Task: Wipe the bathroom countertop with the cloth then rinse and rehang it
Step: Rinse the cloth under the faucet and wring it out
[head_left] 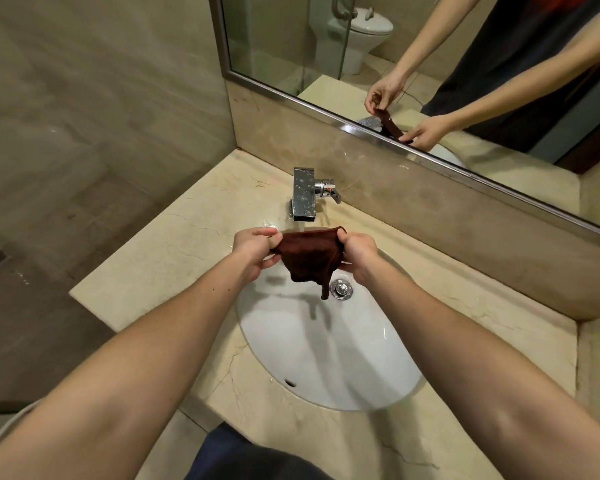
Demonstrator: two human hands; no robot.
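A dark brown cloth (307, 256) hangs stretched between both hands above the far part of the white sink basin (326, 351). My left hand (255, 249) pinches its left top corner, and my right hand (357, 254) grips its right edge. One drooping tip of the cloth dangles close to the chrome drain (341, 289). The chrome faucet (304, 194) stands just behind the cloth, with no water seen running. Beige marble countertop (174, 258) surrounds the basin.
A mirror (413, 57) on the back wall reflects my hands, the cloth and a toilet. A marble backsplash (430, 209) runs under it. The counter ends at its left edge, with a tiled wall and floor beyond. A side wall closes the right.
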